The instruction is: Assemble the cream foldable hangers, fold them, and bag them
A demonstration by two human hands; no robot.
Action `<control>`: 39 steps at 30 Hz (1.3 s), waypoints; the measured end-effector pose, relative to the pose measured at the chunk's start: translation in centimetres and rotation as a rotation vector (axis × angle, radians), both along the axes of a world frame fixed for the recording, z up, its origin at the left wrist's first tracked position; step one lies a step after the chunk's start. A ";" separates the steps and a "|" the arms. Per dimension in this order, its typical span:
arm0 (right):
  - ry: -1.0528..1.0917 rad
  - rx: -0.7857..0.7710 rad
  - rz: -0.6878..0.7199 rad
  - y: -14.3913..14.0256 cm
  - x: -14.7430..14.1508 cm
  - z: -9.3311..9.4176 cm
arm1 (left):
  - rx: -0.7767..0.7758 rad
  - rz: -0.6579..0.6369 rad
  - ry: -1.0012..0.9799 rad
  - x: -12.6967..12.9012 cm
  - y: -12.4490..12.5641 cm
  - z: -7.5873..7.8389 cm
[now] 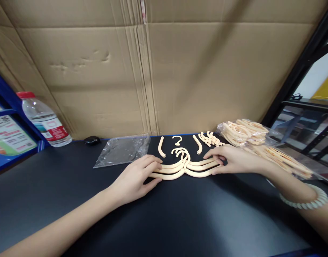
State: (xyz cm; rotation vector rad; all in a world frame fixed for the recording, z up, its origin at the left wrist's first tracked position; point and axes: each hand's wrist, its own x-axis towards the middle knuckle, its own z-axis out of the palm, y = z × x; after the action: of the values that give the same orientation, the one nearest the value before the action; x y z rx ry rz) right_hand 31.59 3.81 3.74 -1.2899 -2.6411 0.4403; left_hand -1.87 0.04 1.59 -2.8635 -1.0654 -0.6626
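Observation:
Three cream plastic hangers (189,167) lie side by side on the black table (166,221), hooks pointing away from me. My left hand (138,176) grips their left ends, fingers over the arms. My right hand (230,160) pinches their right ends. Behind them lie loose cream parts: a curved arm (161,147), a small hook (177,140), another curved arm (198,144) and a small heap of pieces (210,139).
A clear empty plastic bag (122,150) lies to the left of the hangers. Bags full of cream hanger parts (260,139) lie at the right. A water bottle (44,121) and a small black object (92,140) stand at the back left. A cardboard wall (164,71) closes the back.

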 end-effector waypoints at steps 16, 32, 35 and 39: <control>0.024 0.036 -0.020 0.5 -0.4 -0.9 | -0.024 0.039 -0.097 -0.7 1.0 -1.5; 0.051 0.078 0.032 0.3 -0.5 -0.9 | 0.000 0.013 -0.118 -0.2 0.1 -0.5; 0.085 0.091 0.076 0.2 -0.8 -0.9 | -0.003 0.028 -0.107 -0.2 0.1 -0.5; 0.134 0.102 0.114 0.1 -1.0 -1.0 | 0.006 0.036 -0.117 -0.2 0.2 -0.6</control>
State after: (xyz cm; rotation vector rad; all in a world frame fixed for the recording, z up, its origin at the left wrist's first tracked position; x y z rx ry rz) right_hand 30.63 3.86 2.74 -1.0462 -2.5962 0.3877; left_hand -2.12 0.24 0.95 -2.8242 -1.1243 -0.8391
